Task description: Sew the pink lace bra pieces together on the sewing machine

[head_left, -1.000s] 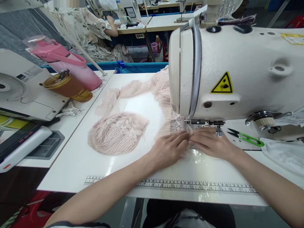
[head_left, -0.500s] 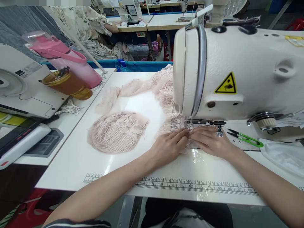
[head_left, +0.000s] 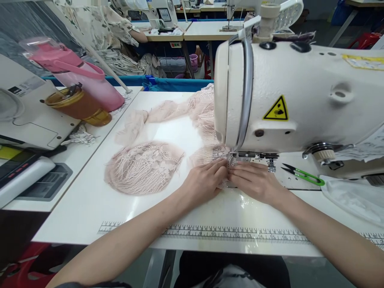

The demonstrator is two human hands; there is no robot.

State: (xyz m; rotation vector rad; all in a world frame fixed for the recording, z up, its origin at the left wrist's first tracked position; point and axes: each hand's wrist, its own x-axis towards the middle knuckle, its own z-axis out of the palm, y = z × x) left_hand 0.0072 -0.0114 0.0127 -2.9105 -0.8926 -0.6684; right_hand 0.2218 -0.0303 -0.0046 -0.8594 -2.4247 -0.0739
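A pale pink lace fabric runs under the needle area of a white sewing machine. My left hand rests at the left of the presser foot, fingers bent and closed on the lace. On the other side, my right hand has its fingers together, pressed on the same lace edge; its thumb is hidden. The fingertips of both hands nearly meet just in front of the foot. A rounded, fringed lace piece lies flat to the left, apart from my hands.
Green thread snips and a white cloth lie at the right. A printed ruler runs along the table's front edge. A pink bottle and a brown cup stand at the left. Beyond, a person's arm shows.
The whole view has shifted slightly, so most things appear further left. Beside my left hand the lace looks more bunched. Both hands stay on it close to the presser foot.
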